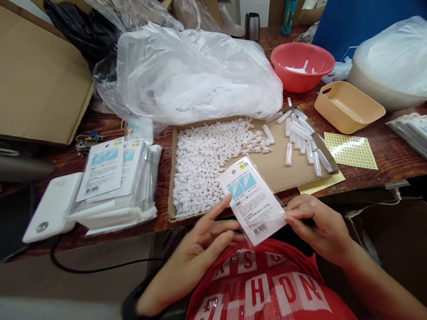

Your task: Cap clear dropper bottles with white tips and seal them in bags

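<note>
A clear plastic packet with a white printed card is tilted above my lap, in front of a shallow cardboard tray. My right hand pinches its right edge between thumb and fingers. At the packet's left edge, my left hand has its fingers stretched out and apart; the index finger touches the card, and I cannot tell how far the others reach behind it. Many small white plastic nozzle-like pieces fill the tray's left side. Several translucent tubes lie at its right end.
Left of the tray stand a stack of similar carded packets and a white power bank. Behind it bulges a large plastic bag. To the right are a red bowl, a tan basket and a yellow sticker sheet.
</note>
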